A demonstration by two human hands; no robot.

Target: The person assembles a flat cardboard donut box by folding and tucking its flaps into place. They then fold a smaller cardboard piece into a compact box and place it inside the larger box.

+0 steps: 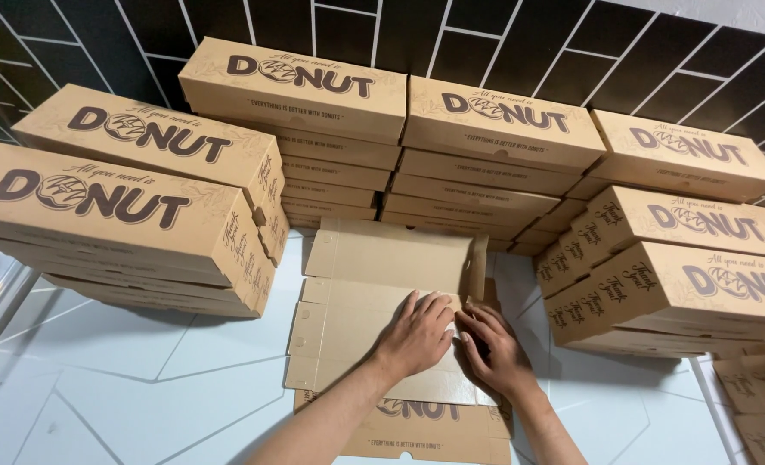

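A person's two bare hands worked a flat cardboard box blank (374,301) on a white tiled floor (124,387), seen from above. Nearest the camera, a printed flap (417,430) of the blank lay flat toward the near edge of the floor, its plain brown inner side turned up beyond it, apparently so the creases could be reached. The left hand (417,334) lay palm down with fingers together, pressing the middle panel flat. The right hand (492,349), just beside it and touching at the fingertips, curled its fingers at the blank's right edge, seemingly working a side flap; exactly what it pinched could not be told. Beyond the hands, the far panel stood partly raised with a small end tab (479,267) upright. Closed long brown boxes rose in stacks around the blank: one stack (115,215) at the left, two stacks (399,155) against the dark tiled wall (520,43) at the far edge, another (684,275) at the right, leaving a working gap in the middle.
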